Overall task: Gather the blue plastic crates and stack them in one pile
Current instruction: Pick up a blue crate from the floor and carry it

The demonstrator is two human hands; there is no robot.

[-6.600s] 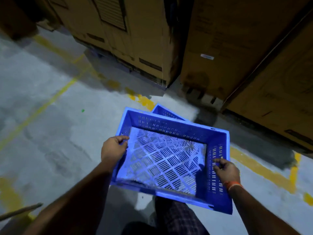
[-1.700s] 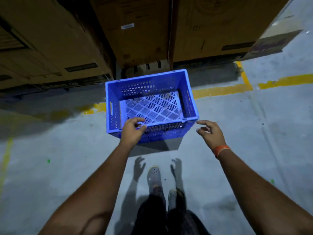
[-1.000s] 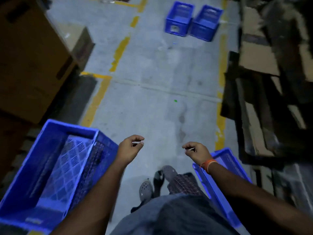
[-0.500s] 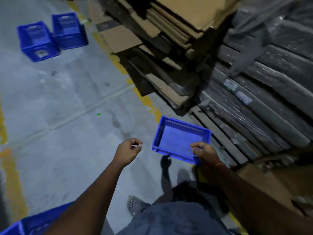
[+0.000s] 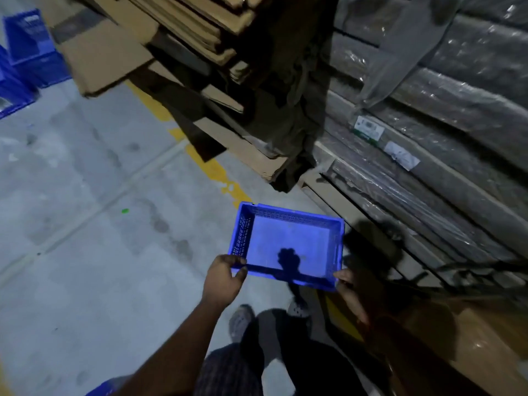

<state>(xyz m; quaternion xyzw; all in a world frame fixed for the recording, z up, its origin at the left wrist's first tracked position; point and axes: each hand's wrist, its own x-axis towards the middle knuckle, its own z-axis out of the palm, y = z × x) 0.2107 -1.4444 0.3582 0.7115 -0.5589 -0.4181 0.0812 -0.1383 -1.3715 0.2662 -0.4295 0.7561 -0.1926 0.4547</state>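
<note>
Crate (image 5: 291, 241) sits low over the floor (image 5: 100, 252), its near corners gripped: left hand (image 5: 224, 278) curls fingers (image 5: 238, 261) over the rim, right hand (image 5: 347, 282) clasps the other corner.

Grey concrete floor (image 5: 85, 252), stained, with a worn yellow painted line (image 5: 211, 167) running diagonally and a small green dot (image 5: 125, 210). Flattened cardboard sheets (image 5: 177, 38) stacked loosely at top, edges overhanging. At right, plastic-wrapped bundles (image 5: 457, 110) stacked high, with white labels (image 5: 401, 155). Dim light, hard shadows on floor near the stacks.
</note>
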